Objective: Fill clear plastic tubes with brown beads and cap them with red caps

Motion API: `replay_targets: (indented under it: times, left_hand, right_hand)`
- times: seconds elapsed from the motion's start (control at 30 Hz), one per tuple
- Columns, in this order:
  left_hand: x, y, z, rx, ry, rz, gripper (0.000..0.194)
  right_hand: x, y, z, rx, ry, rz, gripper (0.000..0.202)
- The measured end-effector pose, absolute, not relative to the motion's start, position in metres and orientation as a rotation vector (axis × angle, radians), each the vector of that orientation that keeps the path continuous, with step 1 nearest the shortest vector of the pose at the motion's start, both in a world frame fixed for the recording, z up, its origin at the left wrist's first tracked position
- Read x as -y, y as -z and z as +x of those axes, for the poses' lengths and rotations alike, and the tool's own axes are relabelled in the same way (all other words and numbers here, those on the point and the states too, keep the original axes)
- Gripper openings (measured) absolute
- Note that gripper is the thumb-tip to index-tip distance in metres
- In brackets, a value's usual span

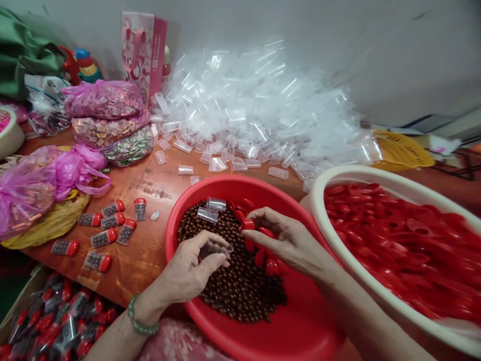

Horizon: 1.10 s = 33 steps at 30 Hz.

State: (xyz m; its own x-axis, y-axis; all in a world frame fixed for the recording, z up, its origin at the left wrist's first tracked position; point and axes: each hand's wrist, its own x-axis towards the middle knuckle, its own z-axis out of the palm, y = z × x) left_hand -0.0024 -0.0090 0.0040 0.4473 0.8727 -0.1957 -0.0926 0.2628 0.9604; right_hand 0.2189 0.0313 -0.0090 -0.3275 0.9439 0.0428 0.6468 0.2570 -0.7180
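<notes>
My left hand [188, 265], with a green bead bracelet at the wrist, is closed around a clear plastic tube [227, 248]. Fingers hide most of that tube, and small dark bits show inside it. Pinched between the thumb and fingers of my right hand [289, 238] is a red cap [247, 224], a short distance from the tube. Both hands are over a red basin [172, 245] holding brown beads [240, 296]. On the beads lie two clear tubes [207, 215], and more red caps [273, 265] sit below my right hand.
A white tub [319, 200] of red plastic pieces stands right of the basin. Behind is a heap of clear tubes [233, 115]. Several filled, capped tubes [103, 237] lie at left, near pink bags [33, 175]. A box of capped tubes [56, 316] is below the table edge.
</notes>
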Motion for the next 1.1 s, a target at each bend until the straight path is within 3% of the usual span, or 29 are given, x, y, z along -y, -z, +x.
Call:
replay_targets:
  times: [0.13, 0.27, 0.43, 0.67, 0.87, 1.1]
  left_hand:
    - [0.018, -0.003, 0.005, -0.790, -0.756, 0.972, 0.023]
    - [0.023, 0.003, 0.006, -0.792, -0.763, 1.033, 0.022]
    - [0.023, 0.005, 0.004, -0.853, -0.781, 1.254, 0.017]
    - [0.023, 0.002, 0.003, -0.924, -0.714, 1.349, 0.009]
    - [0.021, 0.004, 0.002, -0.935, -0.745, 1.320, 0.011]
    - [0.019, 0.007, 0.005, -0.975, -0.761, 1.242, 0.013]
  right_hand:
    - [0.000, -0.013, 0.199, 1.652, -1.035, -1.272, 0.020]
    - [0.017, -0.028, 0.179, 1.666, -0.876, -1.186, 0.012]
    - [0.020, -0.027, 0.168, 1.815, -0.670, -1.105, 0.018]
    - [0.020, -0.016, 0.163, 1.815, -0.584, -1.157, 0.014]
    - [0.024, -0.005, 0.168, 1.997, -0.422, -1.084, 0.030]
    - [0.019, -0.006, 0.164, 1.763, -0.677, -1.193, 0.019]
